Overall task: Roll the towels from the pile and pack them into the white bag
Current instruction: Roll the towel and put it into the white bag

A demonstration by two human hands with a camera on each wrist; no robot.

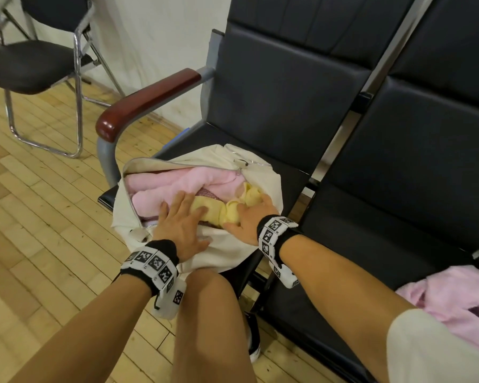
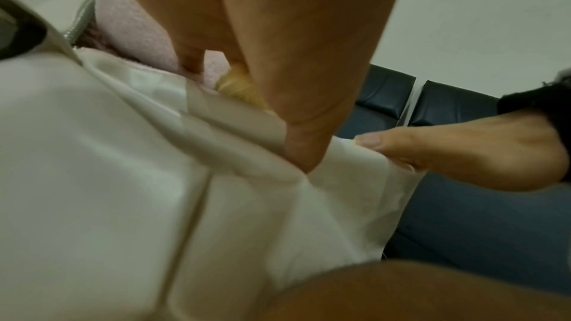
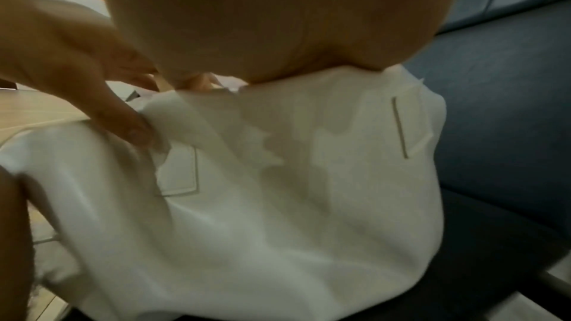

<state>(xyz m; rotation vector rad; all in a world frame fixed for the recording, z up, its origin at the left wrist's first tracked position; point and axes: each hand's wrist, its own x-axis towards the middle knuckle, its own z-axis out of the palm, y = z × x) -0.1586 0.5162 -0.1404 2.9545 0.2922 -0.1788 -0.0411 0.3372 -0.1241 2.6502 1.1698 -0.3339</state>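
The white bag (image 1: 227, 246) lies open on the black seat (image 1: 293, 186), filled with pink towels (image 1: 177, 178) and a rolled yellow towel (image 1: 231, 212) near its front rim. My left hand (image 1: 184, 217) lies flat with spread fingers on the yellow roll's left part and the pink towel. My right hand (image 1: 250, 217) cups the roll's right end, thumb on the near side, index finger along the far side. The left wrist view shows my left hand (image 2: 293, 82) over the yellow towel (image 2: 237, 87) and bag cloth (image 2: 108, 180). The right palm (image 3: 278, 21) hides the towel above the bag (image 3: 278, 204).
More pink towel (image 1: 448, 294) is heaped on the neighbouring seat at the right. A wooden armrest (image 1: 147, 100) flanks the bag's seat on the left. My knee (image 1: 210, 313) is just below the bag. A folding chair (image 1: 39, 62) stands on the wooden floor.
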